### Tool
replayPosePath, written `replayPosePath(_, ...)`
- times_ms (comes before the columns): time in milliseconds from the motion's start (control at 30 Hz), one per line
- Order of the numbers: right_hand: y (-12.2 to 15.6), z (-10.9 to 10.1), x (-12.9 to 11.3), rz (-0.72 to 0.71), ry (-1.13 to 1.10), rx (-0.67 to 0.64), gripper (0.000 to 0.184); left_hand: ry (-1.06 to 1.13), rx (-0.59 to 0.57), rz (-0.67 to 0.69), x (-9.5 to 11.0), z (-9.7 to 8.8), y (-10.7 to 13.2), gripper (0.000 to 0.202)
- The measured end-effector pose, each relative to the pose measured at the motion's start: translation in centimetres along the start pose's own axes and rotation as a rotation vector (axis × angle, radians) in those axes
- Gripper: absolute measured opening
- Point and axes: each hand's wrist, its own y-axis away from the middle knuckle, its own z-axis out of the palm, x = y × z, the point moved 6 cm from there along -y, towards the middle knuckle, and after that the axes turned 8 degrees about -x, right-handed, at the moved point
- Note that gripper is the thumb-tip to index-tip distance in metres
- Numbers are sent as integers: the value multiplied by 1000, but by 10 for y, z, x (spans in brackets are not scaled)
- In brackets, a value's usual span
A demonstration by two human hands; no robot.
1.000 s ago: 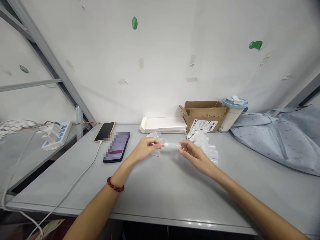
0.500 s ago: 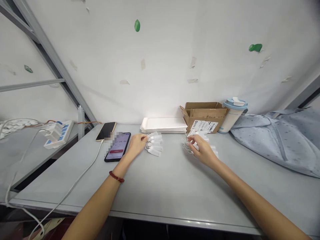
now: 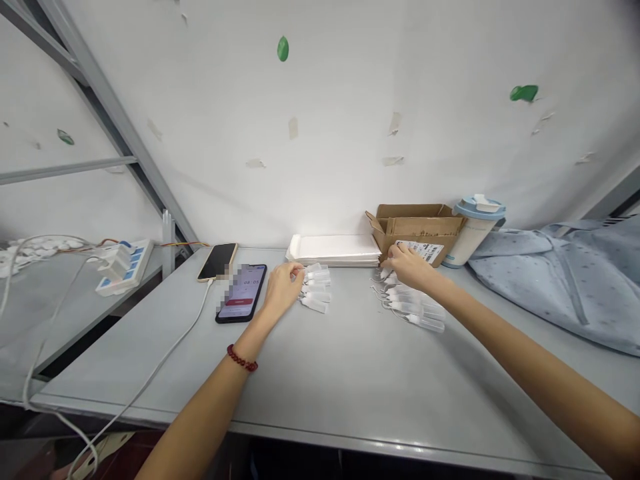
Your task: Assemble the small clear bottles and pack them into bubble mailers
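Left hand (image 3: 281,288), half curled, touches the left tubes (image 3: 317,292); right hand (image 3: 407,264), curled, touches the right tubes (image 3: 419,311). Whether either grips one is unclear. The tubes lie flat mid-frame, long axes left-right.

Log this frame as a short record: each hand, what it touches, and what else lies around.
Left hand: fingertips at a row of small clear plastic pieces
Right hand: on the far end of a row of clear tubes, beside the cardboard box
Surface: grey table
Left side: lit phone, dark phone, power strip
Back: stack of white trays, lidded cup
Right side: blue cloth
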Motion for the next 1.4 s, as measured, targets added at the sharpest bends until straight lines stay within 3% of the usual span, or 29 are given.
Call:
replayPosePath(233,-1,-9,-5,-7,134,1,32,3,-4,28,7,-1,1,23)
replayPosePath(433,26,-29,-24,67,90,81,25,89,-21,58,17,0,7,24)
replayPosePath(467,33,-30,-32,66,47,104,24,138,-40,66,20,2,9,24)
replayPosePath(533,47,-34,-50,-1,-247,186,23,240,-120,89,27,11,13,27)
replayPosePath(633,61,-35,-70,-39,-596,213,24,327,-303,145,39,27,21,31)
replayPosePath(733,68,-33,-78,-17,-931,141,25,359,-412,169,47,36,27,35)
replayPosePath(867,70,-29,-83,59,-1257,-8,29,409,-490,96,47,38,29,31)
replayPosePath(1033,68,-26,-84,121,-1431,-19,33,427,-568,113,49,38,31,28)
replayPosePath(1167,67,-23,-81,166,-1461,-1,34,438,-620,167,53,41,34,38)
replayPosePath(1400,68,-20,-77,168,-1509,46,35,477,-647,138,50,46,35,29)
